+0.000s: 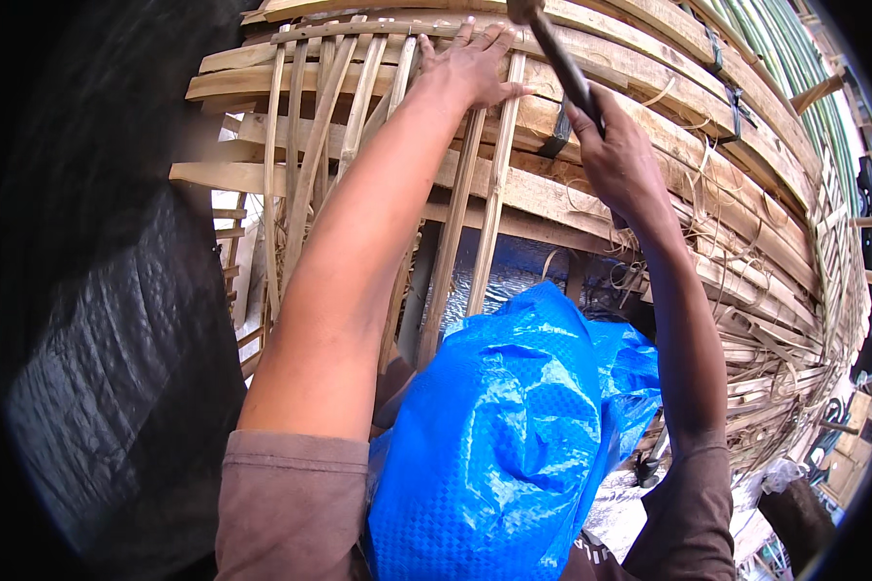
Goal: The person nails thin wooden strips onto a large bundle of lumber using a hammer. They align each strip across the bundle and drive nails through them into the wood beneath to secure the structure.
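My left hand (pixel 463 70) lies with fingers spread over a thin wooden rail (pixel 358 29) at the far edge of a row of narrow wooden slats (pixel 357 107). Several slats run from this rail back toward me, crossing over wider planks. My right hand (pixel 615 150) is closed around the dark handle of a hammer (pixel 564 63). The hammer is raised and tilted, its head at the upper edge of the view, just right of my left hand. Part of the head is cut off, and no nail can be made out under my fingers.
Long stacked wooden planks (pixel 736 145) fill the right, some bound with black straps (pixel 733 114). Loose fibres stick out from them. Green poles (pixel 761 44) lie at the far right. A blue woven plastic sheet (pixel 494 436) covers my lap. Dark sheeting (pixel 116 368) hangs at left.
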`<state>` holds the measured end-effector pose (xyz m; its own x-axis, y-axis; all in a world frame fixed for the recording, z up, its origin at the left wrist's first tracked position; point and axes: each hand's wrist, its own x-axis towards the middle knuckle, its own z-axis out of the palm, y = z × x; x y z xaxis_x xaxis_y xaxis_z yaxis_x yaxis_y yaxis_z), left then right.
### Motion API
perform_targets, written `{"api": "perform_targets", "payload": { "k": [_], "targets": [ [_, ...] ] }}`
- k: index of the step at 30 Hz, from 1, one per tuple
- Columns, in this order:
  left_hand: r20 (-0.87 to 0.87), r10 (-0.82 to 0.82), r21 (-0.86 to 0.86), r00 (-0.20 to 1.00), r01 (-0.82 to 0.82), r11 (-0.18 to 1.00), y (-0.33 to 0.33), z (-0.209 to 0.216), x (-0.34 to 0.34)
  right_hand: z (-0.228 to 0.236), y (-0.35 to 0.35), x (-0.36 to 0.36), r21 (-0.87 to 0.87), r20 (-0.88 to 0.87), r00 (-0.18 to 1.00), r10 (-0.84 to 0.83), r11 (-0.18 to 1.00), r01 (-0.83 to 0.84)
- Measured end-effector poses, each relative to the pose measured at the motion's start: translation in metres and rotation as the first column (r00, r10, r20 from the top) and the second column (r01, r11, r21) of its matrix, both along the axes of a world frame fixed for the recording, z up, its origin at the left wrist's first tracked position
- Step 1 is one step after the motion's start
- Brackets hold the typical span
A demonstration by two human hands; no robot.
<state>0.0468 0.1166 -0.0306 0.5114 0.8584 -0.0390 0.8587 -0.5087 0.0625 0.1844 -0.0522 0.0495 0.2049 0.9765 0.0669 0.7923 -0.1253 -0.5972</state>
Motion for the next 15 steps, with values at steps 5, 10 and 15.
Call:
{"api": "perform_targets", "payload": {
  "k": [5, 10, 15],
  "targets": [
    [0.018, 0.010, 0.030, 1.000, -0.011, 1.000, -0.004, -0.001, -0.006, 0.033, 0.011, -0.006, 0.016, 0.035, 0.999, 0.015, 1.000, -0.016],
    [-0.018, 0.022, 0.049, 1.000, -0.021, 0.999, -0.004, -0.002, -0.008, 0.027, 0.005, -0.018, 0.068, -0.082, 0.997, -0.013, 0.998, 0.018],
    [0.022, 0.015, 0.063, 1.000, -0.017, 0.998, 0.000, -0.002, -0.001, 0.014, 0.008, 0.001, -0.209, -0.117, 0.983, -0.139, 0.972, 0.112]
  ]
}}
